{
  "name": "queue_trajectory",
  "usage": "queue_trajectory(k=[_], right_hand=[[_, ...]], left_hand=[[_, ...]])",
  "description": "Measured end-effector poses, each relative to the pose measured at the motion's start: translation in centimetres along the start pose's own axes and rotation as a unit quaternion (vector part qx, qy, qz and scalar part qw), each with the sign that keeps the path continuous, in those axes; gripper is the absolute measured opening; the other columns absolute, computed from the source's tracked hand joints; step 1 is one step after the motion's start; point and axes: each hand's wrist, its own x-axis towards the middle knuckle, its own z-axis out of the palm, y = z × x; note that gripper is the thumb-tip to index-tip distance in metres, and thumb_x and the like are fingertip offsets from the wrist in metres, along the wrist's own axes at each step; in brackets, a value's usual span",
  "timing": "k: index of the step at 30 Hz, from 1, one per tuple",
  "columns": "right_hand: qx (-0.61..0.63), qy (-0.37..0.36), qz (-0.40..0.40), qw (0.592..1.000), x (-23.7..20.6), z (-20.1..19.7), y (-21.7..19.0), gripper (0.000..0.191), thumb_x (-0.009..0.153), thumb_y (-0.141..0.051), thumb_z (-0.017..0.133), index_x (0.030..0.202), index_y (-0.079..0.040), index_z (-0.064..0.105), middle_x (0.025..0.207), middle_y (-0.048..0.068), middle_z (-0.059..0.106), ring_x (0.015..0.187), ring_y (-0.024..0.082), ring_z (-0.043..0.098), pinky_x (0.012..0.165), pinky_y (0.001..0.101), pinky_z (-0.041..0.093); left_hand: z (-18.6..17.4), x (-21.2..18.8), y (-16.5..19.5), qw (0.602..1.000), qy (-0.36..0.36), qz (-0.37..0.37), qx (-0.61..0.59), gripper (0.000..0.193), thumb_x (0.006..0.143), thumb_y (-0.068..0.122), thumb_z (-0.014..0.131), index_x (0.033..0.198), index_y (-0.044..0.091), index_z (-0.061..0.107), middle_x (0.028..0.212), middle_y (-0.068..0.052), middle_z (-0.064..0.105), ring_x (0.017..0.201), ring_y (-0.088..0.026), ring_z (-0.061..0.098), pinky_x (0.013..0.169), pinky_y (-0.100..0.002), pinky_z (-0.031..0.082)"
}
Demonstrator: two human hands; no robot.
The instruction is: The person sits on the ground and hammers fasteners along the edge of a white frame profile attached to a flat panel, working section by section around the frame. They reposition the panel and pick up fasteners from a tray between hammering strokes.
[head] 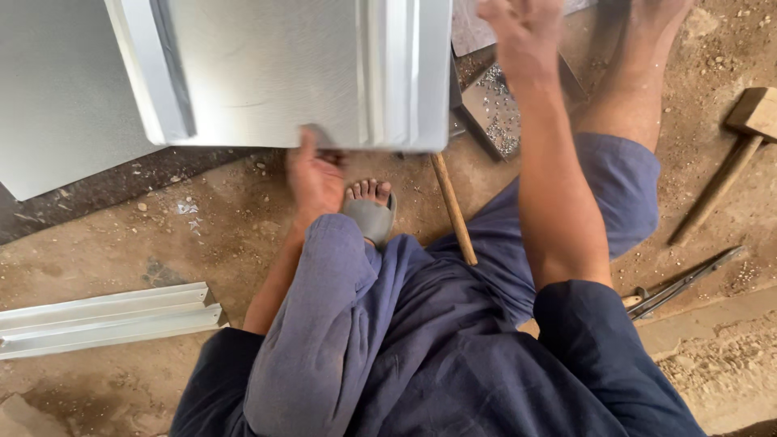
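A folded sheet-metal panel [275,73] with raised seams along its sides is held tilted over the ground in front of me. My left hand [316,174] grips its lower edge, thumb on the top face. My right hand [522,32] is raised just past the panel's right edge. It is blurred and its fingers run off the top of the frame, so I cannot tell whether it holds anything. A wooden handle [453,206] sticks out from under the panel, beside my foot in a grey sandal [368,212].
Another flat metal sheet [57,97] lies at the left. A folded metal channel [105,320] rests on the dirt floor at lower left. A wooden mallet [749,121] and metal snips [688,279] lie at the right. My bare right leg [635,81] stretches forward.
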Motion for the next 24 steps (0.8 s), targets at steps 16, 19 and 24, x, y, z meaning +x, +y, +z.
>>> queue_trajectory(k=[16,19,24], right_hand=[[-0.463,-0.170,-0.080,0.866,-15.4,-9.8,4.2,0.012,0.083,-0.001,0.067,0.094,-0.002,0.073,0.123,0.016,0.072,0.105,0.037,0.066,0.087,0.0416,0.056],[-0.431,-0.184,-0.043,0.882,-15.7,-9.0,4.2,0.013,0.089,-0.005,0.071,0.102,-0.001,0.073,0.109,0.013,0.071,0.099,0.036,0.066,0.083,0.0448,0.054],[-0.430,-0.184,-0.079,0.880,-16.2,-8.2,4.5,0.004,0.087,-0.001,0.069,0.091,-0.001,0.069,0.095,0.017,0.067,0.090,0.039,0.064,0.075,0.0479,0.052]], left_hand=[[2.9,-3.5,-2.7,0.871,-0.246,0.163,0.392,0.020,0.101,0.028,0.068,0.105,0.008,0.066,0.083,-0.007,0.068,0.071,-0.018,0.063,0.060,-0.035,0.055],[4.7,-1.4,-1.5,0.557,-0.301,0.534,0.560,0.066,0.091,0.023,0.091,0.142,0.018,0.049,0.143,-0.010,0.049,0.133,-0.029,0.050,0.111,-0.047,0.045],[7.1,4.3,-1.8,0.287,-0.245,0.640,0.669,0.101,0.092,0.020,0.084,0.166,0.045,0.021,0.176,0.000,0.002,0.161,-0.031,0.002,0.135,-0.055,0.007]])
